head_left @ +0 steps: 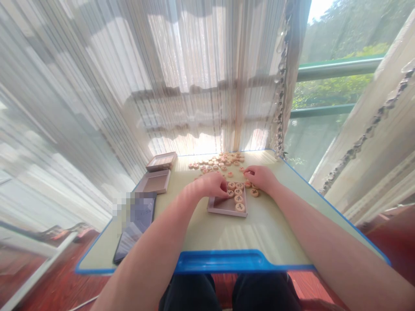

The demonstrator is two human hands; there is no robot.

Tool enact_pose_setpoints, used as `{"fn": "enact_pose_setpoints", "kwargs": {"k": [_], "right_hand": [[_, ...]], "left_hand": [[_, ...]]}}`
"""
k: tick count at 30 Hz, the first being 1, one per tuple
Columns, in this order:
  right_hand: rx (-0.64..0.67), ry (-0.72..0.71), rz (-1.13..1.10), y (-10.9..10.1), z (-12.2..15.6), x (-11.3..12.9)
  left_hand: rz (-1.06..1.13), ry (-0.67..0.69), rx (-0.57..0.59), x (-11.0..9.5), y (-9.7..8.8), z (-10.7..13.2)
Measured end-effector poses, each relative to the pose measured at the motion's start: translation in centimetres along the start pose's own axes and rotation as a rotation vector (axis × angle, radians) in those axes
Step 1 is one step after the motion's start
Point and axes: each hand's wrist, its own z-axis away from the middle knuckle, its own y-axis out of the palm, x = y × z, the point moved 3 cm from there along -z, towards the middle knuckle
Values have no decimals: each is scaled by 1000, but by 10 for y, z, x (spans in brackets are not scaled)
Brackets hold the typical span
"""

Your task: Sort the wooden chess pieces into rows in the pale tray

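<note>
A shallow cardboard box [227,212] on the table holds several round wooden Chinese chess pieces with dark characters, lined up along its right side and top. My left hand [212,183] reaches over the box's left part, thumb and fingers closed on a chess piece [230,193] inside it. To the right of the box, my right hand [262,178] is bent down with its fingertips pinched at another chess piece [242,169] on the table. A loose piece [254,193] lies below that hand, beside the box. My left hand covers part of the box.
Many loose chess pieces [215,166] are scattered toward the table's far edge. Two more shallow boxes, one open [155,181] and one behind it [162,160], are at the left. A dark tablet [138,233] lies near the left edge. The table [259,235] has a blue rim; curtains hang behind.
</note>
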Motion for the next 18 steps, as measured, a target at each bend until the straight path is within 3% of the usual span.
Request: {"fn": "enact_pose_setpoints", "kwargs": {"k": [18], "right_hand": [[18, -5, -3, 3, -1, -2]], "left_hand": [[-17, 17, -13, -1, 0, -1]]}}
